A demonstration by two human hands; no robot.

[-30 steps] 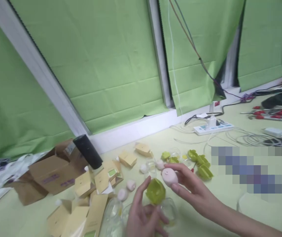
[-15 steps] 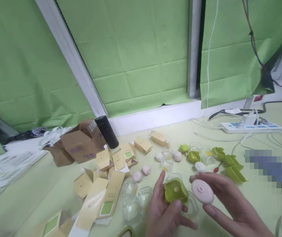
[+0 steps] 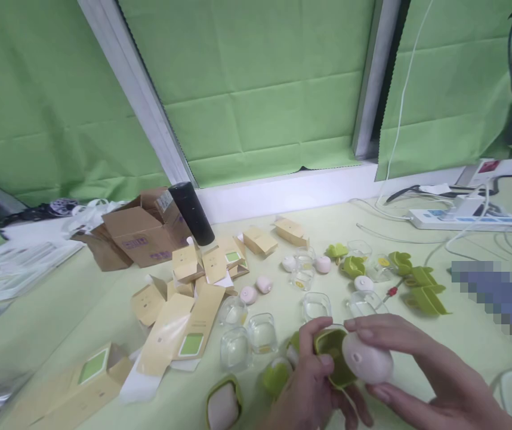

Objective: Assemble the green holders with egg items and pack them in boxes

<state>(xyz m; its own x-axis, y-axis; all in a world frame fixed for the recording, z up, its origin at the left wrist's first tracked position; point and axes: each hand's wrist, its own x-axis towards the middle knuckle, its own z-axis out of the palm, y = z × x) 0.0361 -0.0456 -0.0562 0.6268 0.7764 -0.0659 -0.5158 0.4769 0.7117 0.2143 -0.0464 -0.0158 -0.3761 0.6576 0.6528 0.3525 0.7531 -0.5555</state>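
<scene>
Low at the right of centre, my left hand (image 3: 305, 385) grips a hollow green cup-like shell (image 3: 337, 365) with its mouth turned to the right. A pale pink rounded piece with a small nub (image 3: 367, 358) is held by the fingers of my right hand (image 3: 435, 373). The pink piece overlaps the rim of the shell; I cannot tell whether they touch. Beneath and left of my left hand lie green pieces (image 3: 276, 377), partly hidden. A green shell with a pale insert (image 3: 224, 406) rests at the front edge of the view.
Clear square cups (image 3: 262, 333), loose pink pieces (image 3: 264, 285) and green leaf-shaped parts (image 3: 428, 298) are scattered on the table. Opened yellow cartons (image 3: 202, 322) lie left, with a cardboard box (image 3: 144, 236) and black cylinder (image 3: 192, 213) behind. A power strip (image 3: 426, 220) trails cables at right.
My right hand has brought the pink piece leftward to the green shell and tilted it. My left hand has turned the shell toward it. The camera view has shifted a little.
</scene>
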